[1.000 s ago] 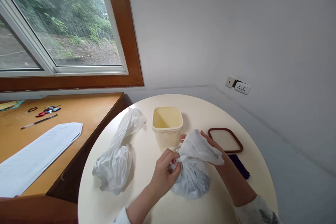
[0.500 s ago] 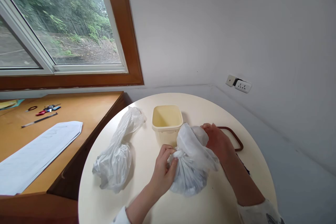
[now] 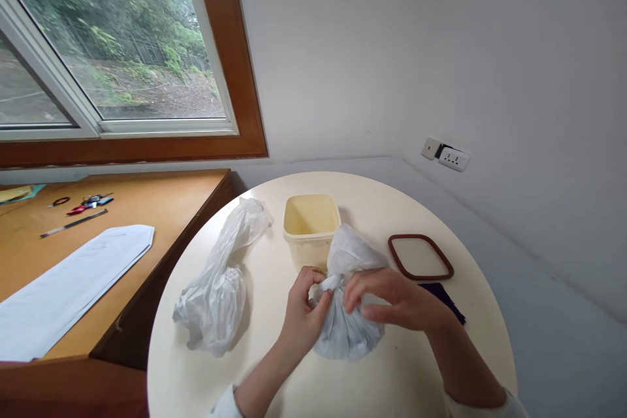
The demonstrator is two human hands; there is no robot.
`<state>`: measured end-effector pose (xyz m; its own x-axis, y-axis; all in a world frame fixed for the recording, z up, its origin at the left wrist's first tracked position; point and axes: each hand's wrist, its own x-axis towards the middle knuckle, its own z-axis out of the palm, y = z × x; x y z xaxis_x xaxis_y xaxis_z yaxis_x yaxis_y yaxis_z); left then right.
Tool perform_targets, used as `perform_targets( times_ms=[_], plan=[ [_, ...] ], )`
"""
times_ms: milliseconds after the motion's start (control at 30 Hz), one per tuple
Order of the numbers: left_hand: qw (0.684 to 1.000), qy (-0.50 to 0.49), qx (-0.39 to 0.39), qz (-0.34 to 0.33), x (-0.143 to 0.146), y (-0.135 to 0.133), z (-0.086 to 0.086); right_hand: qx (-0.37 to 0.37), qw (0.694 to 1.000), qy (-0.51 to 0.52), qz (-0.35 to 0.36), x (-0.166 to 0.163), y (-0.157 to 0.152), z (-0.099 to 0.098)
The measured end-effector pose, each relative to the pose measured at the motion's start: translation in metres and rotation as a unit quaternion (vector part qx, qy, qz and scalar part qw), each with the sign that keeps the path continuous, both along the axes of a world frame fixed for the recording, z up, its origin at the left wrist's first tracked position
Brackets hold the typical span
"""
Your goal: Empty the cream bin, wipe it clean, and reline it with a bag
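A filled white plastic bag (image 3: 347, 330) sits on the round cream table (image 3: 274, 379), close to me. My left hand (image 3: 306, 313) pinches the bag's twisted neck from the left. My right hand (image 3: 392, 300) lies over the bag's right side, its fingers curled onto the neck near the left hand. The bag's loose top stands up behind my fingers. An open cream tub (image 3: 311, 227) stands just behind the bag. A second crumpled plastic bag (image 3: 215, 287) lies to the left on the table.
A brown-rimmed lid (image 3: 420, 257) lies right of the tub, with a dark flat object (image 3: 448, 299) beside it. A wooden desk (image 3: 161, 209) at left holds paper sheets (image 3: 68, 287), a pen and small items. Window, wall and a socket (image 3: 447, 157) stand behind.
My right hand has come from behind the bag's top, over it, down onto the neck beside my left hand. The lid is uncovered again. My left hand keeps its pinch.
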<state>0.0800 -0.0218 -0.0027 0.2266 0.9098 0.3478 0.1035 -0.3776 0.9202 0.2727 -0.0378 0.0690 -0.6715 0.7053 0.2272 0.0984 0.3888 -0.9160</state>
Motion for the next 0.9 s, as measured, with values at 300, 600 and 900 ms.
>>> perform_targets(
  times_ms=[300,600,900],
  plan=[
    [0.998,-0.036,-0.053,-0.012,-0.001,-0.001,-0.002,0.061,0.962,-0.108,-0.243,-0.020,0.004,-0.023],
    [0.999,-0.008,-0.041,-0.016,-0.001,-0.005,-0.003,0.066,0.965,-0.076,-0.241,-0.024,0.010,-0.036],
    [0.992,0.120,0.035,0.027,-0.007,0.004,0.004,-0.013,0.976,-0.064,-0.209,-0.024,0.008,-0.038]
  ],
)
